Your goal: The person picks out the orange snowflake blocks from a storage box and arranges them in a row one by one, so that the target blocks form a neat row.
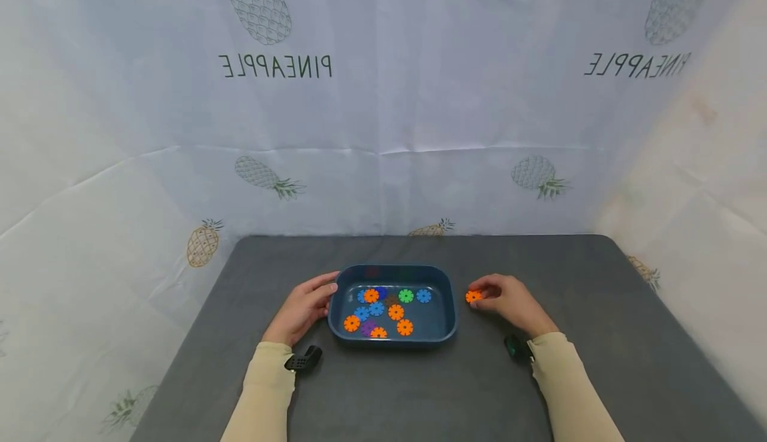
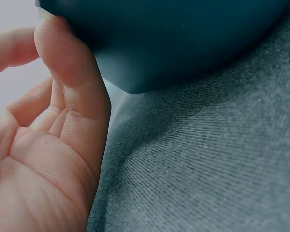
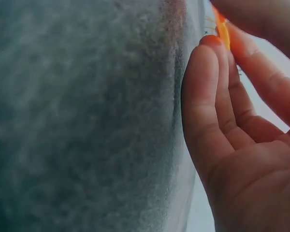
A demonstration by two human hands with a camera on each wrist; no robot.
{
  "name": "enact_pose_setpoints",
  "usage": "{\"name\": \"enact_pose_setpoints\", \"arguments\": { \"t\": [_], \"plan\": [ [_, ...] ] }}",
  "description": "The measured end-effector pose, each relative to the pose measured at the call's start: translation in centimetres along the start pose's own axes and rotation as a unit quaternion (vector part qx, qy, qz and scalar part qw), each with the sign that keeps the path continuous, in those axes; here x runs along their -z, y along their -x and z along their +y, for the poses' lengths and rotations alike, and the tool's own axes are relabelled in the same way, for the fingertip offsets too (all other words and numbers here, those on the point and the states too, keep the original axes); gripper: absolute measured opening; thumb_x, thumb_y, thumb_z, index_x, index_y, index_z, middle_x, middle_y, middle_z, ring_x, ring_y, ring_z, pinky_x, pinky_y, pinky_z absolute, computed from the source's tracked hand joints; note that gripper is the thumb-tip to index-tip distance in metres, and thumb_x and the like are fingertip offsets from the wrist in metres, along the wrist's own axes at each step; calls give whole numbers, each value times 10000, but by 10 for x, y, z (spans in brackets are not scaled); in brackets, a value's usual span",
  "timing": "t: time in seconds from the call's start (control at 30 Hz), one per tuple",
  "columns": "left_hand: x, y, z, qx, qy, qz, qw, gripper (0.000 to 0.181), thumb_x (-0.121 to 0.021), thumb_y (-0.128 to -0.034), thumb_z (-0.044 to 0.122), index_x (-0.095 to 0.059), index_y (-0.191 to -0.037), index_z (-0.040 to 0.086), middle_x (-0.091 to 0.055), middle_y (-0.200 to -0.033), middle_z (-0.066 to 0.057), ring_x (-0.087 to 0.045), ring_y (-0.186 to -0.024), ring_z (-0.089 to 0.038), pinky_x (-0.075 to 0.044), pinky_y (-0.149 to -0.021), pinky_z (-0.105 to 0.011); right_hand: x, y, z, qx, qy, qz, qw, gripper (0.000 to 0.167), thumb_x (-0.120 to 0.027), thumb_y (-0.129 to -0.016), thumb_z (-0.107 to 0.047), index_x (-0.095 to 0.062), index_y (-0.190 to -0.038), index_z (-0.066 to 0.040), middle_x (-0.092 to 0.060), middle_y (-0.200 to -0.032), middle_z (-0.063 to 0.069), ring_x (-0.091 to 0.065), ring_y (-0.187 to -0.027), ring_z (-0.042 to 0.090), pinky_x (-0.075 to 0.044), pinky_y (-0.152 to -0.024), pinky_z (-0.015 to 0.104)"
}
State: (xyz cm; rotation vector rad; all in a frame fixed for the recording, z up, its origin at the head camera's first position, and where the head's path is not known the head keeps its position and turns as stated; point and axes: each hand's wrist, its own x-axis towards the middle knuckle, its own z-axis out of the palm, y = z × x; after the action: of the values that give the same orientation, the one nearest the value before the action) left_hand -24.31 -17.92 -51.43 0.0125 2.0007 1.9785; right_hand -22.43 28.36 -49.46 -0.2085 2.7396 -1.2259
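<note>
A dark blue tray [image 1: 395, 347] stands on the grey table, holding several notched plastic discs in orange, blue, green, purple and brown. My left hand [image 1: 303, 310] grips its left end, and in the left wrist view the thumb [image 2: 70, 58] presses at the edge of the tray [image 2: 164, 48]. Right of the tray, my right hand [image 1: 509, 300] pinches an orange notched disc [image 1: 473, 296] between thumb and fingers. In the right wrist view only a thin strip of that orange disc [image 3: 224, 33] shows between the fingertips, seen edge-on.
Inside the tray lie a green disc [image 1: 405, 295], a blue disc [image 1: 424, 295] and an orange disc [image 1: 405, 327], among others. The grey table [image 1: 419, 395] ends at a white pineapple-print cloth [image 1: 383, 109] behind. Dark bands [image 1: 304, 359] sit on both wrists.
</note>
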Motion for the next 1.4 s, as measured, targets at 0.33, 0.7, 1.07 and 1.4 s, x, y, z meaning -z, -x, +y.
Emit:
{"name": "enact_pose_setpoints", "arguments": {
  "t": [0.33, 0.7, 1.07, 1.4],
  "plan": [
    [0, -3, 1, -31, -15, -111, 9999, 597, -698, -1067, 383, -545, -1585, 130, -698, -1333, -101, -659, -924, -178, -570, -797, -246, -7, -7, -2, -93, 83, -4, 9999, 297, -883, -922, -245, -794, -1187, -143, -740, -1103, 53, -660, -924, 162, -572, -832, 307],
    [4, -2, 1, -66, -30, -187, 9998, 603, -684, -1074, 384, -528, -1599, 134, -694, -1376, -124, -686, -939, -175, -583, -808, -249, -12, -7, -4, -248, 189, -59, 9995, 276, -879, -917, -179, -798, -1174, -123, -734, -1099, 48, -650, -910, 174, -577, -843, 343],
    [1, 1, -1, 3, 10, -198, 9998, 604, -681, -1077, 382, -522, -1605, 135, -673, -1423, -143, -679, -954, -175, -578, -810, -243, -11, -2, -4, -323, 380, -103, 9987, 285, -874, -926, -199, -799, -1194, -140, -726, -1115, 39, -654, -921, 157, -572, -850, 354],
    [0, -1, -1, -83, 15, -183, 9998, 596, -689, -1074, 373, -534, -1599, 139, -674, -1440, -137, -690, -964, -174, -584, -813, -248, -3, 1, -13, -65, 994, 59, 9950, 303, -829, -970, -251, -787, -1241, -123, -730, -1126, 48, -666, -963, 176, -596, -881, 429]
  ]
}}
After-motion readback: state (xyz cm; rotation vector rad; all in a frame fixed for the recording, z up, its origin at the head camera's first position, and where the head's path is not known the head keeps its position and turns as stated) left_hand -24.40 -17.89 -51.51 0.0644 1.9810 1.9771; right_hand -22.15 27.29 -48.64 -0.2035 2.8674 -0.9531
